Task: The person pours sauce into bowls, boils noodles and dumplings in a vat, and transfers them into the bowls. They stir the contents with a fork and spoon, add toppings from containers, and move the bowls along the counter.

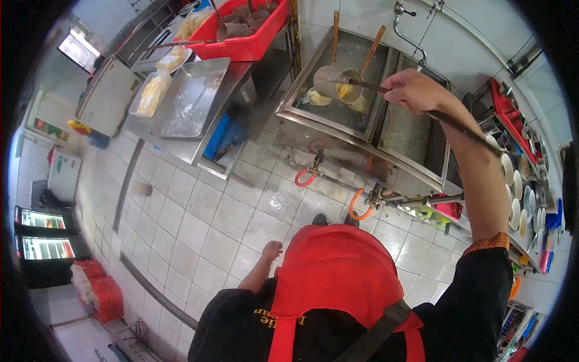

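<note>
My right hand (pixel 416 90) is closed around the long dark handle of a deep noodle strainer (pixel 329 80). The strainer lies tilted on its side over the left basin of a steel noodle boiler (pixel 313 125), with yellow noodles (pixel 345 90) at its mouth. Two more strainers with wooden handles (pixel 374 49) stand in the cloudy water, and a pale yellow clump (pixel 318 97) shows at the near side. My left hand (pixel 272 250) hangs low beside my red apron, fingers curled in, with nothing visible in it.
To the left, a steel table (pixel 199 145) carries a metal tray (pixel 187 102), bagged noodles (pixel 152 95) and a red crate (pixel 241 45) of strainers. A tap (pixel 416 51) overhangs the boiler. Gas valves with orange rings (pixel 360 205) sit below. Stacked bowls (pixel 514 181) line the right shelf.
</note>
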A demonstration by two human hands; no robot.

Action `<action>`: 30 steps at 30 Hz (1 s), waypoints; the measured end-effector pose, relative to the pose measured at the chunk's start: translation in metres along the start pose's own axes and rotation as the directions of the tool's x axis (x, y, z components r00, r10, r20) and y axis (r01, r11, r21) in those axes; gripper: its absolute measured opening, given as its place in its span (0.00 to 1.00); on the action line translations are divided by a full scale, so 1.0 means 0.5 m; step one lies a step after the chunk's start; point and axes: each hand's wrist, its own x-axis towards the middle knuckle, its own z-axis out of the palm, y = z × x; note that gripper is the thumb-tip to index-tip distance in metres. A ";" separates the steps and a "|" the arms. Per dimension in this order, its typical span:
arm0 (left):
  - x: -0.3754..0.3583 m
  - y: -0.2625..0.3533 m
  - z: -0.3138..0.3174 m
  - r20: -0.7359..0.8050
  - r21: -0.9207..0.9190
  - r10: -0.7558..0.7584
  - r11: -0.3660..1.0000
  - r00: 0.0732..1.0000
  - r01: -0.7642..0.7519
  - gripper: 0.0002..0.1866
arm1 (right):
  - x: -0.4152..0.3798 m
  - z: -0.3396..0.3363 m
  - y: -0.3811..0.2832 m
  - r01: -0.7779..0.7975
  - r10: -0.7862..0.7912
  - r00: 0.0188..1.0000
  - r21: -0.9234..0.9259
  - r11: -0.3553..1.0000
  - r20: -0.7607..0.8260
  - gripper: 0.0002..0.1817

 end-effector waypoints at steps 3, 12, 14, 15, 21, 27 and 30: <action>-0.011 0.050 -0.003 0.035 -0.369 -0.375 0.856 0.926 0.361 0.10 | 0.017 0.000 0.000 -0.080 0.078 0.992 -0.010 0.997 -0.094 0.09; 0.000 -0.021 0.008 0.013 -0.264 -0.262 0.930 0.965 0.256 0.05 | 0.023 -0.005 0.000 -0.013 0.015 0.998 0.042 0.999 -0.055 0.11; -0.005 -0.044 0.018 0.007 -0.219 -0.231 0.949 0.973 0.227 0.06 | 0.018 -0.003 -0.006 -0.009 0.009 0.999 0.004 1.000 -0.046 0.12; -0.001 -0.039 0.016 0.032 -0.248 -0.307 0.919 0.951 0.306 0.07 | 0.020 -0.001 -0.014 -0.019 0.017 0.997 -0.030 0.999 -0.082 0.11; -0.004 0.037 -0.008 0.100 -0.558 -0.517 0.678 0.850 0.479 0.09 | 0.009 -0.013 -0.028 -0.011 0.015 0.998 0.070 0.997 -0.059 0.11; 0.000 -0.054 0.018 -0.023 -0.276 -0.045 0.961 0.999 0.037 0.06 | 0.005 -0.018 -0.045 -0.019 0.023 0.996 0.044 0.999 -0.084 0.12; 0.002 -0.064 0.021 0.004 -0.269 -0.106 0.958 0.994 0.103 0.07 | 0.011 -0.026 -0.042 0.017 -0.013 0.997 0.040 0.999 -0.075 0.11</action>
